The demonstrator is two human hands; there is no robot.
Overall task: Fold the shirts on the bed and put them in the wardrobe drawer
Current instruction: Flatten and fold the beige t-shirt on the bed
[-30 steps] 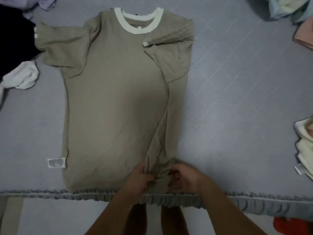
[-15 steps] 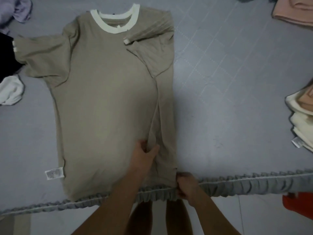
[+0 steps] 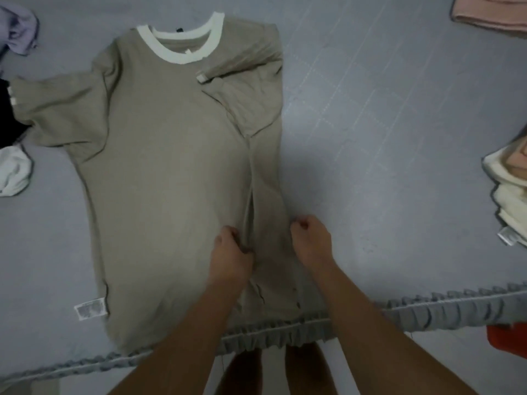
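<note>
Left hand [image 3: 231, 252], right hand [image 3: 309, 238] grip shirt [image 3: 171, 172]; collar points away.

A tan shirt [image 3: 171, 172] with a white collar lies flat and face up on the grey bed [image 3: 385, 138], its right side and sleeve folded inward, left sleeve spread out, hem at the bed's edge.

A red object [image 3: 507, 336] sits below the frilled bed edge [image 3: 445, 306].
</note>
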